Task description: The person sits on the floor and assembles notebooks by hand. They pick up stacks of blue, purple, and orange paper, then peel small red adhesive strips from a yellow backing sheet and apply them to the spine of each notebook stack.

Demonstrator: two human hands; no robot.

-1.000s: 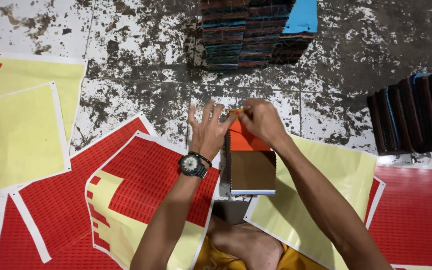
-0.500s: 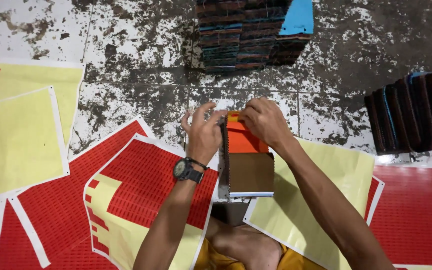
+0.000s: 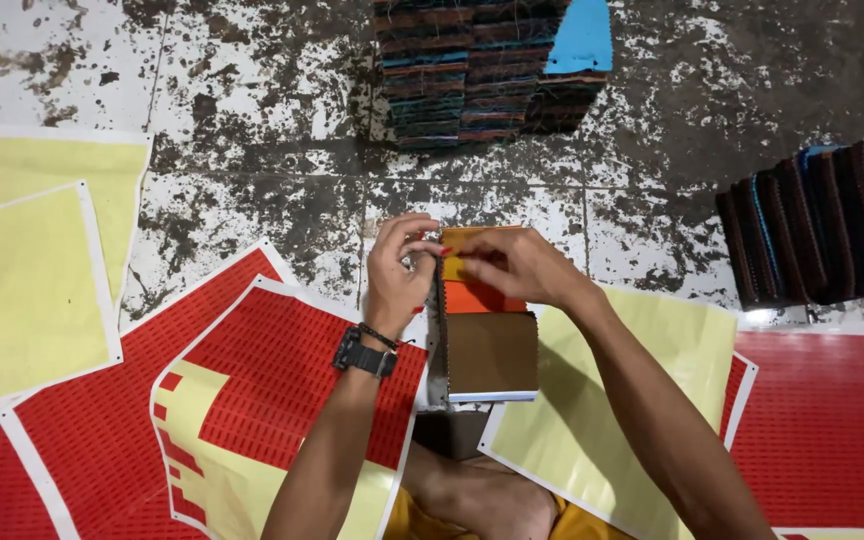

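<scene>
One fabric swatch booklet [image 3: 487, 340], orange and brown leaves showing, lies on the stained tiled floor [image 3: 252, 90] in front of the person, partly over a yellow sheet [image 3: 642, 400]. Left hand [image 3: 397, 275], black wristwatch [image 3: 362, 355] below it: fingers curled, pinching the booklet's upper left edge. Right hand [image 3: 517, 268]: fingers drawn together, pressing the top orange leaf. Red-and-yellow printed sheets [image 3: 282, 400] to the left. Stacked swatch booklets [image 3: 482, 75] beyond; another row [image 3: 822, 220] at right
</scene>
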